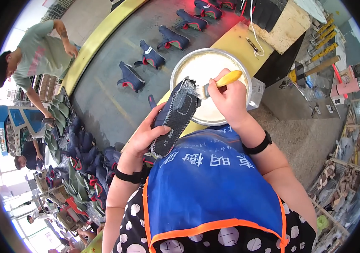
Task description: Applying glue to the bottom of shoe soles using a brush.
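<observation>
A dark navy shoe upper (179,111), bottom side up with pale stitching round its edge, is gripped in my left hand (144,137), thumb across the sole. My right hand (229,98) is closed round a brush with a yellow handle (229,79). The brush's pale bristles touch the sole's edge at its far end. Beneath both hands stands a round metal basin (244,67) of creamy white liquid (211,111); the shoe upper overlaps its left side.
Several navy shoe uppers with red trim, one of them here (131,78), stand in a row on the grey conveyor belt (108,88). A pile of uppers (81,145) and green soles (57,111) lies at left. A co-worker (41,55) reaches toward it. A yellow ledge (235,40) runs behind the basin.
</observation>
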A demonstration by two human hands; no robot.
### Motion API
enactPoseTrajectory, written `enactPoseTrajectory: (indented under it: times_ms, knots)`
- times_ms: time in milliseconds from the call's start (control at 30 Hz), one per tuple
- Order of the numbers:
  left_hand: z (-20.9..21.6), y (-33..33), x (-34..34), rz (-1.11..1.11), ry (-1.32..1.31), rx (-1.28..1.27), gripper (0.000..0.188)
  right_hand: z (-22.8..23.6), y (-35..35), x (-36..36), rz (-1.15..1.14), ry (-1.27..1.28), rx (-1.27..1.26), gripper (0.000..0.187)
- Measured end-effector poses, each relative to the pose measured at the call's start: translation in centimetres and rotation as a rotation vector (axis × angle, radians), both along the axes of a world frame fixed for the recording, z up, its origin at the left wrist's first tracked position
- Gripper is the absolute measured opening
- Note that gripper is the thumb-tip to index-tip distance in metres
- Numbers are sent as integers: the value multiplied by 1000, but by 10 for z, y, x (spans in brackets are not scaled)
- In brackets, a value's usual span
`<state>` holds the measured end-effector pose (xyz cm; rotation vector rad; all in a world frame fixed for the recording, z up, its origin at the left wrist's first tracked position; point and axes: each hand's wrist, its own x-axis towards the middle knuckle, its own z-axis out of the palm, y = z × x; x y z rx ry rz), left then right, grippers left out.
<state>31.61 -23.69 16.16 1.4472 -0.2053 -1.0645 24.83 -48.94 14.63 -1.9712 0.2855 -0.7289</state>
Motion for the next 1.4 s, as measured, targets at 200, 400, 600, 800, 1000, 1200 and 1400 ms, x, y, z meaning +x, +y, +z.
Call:
enactPoseTrajectory:
  times_ms: [200, 400, 600, 800, 1000, 1200, 1400]
  knots:
    - [-1, 1, -8, 103, -28, -54, 80, -2, 21, -1, 3, -38, 48, 18]
    - [3, -2, -11, 210, -10, -64, 81, -2, 44, -23, 168, -135, 134, 19]
    - [0, 1, -9, 56, -256, -35, 81, 2, 4, 6, 70, -73, -106, 20]
    - [10, -2, -8, -41, -242, 8, 79, 3, -22, 27, 221, -230, -191, 18]
    - [-6, 9, -5, -8, 10, -73, 80, 9, -15, 29, 254, -333, -186, 17]
    - [-21, 17, 1, 4, 65, -150, 84, 18, -5, 18, 43, -99, -273, 18]
    - [-19, 22, 6, 106, 238, -235, 82, 30, 28, 28, 127, -135, 84, 18]
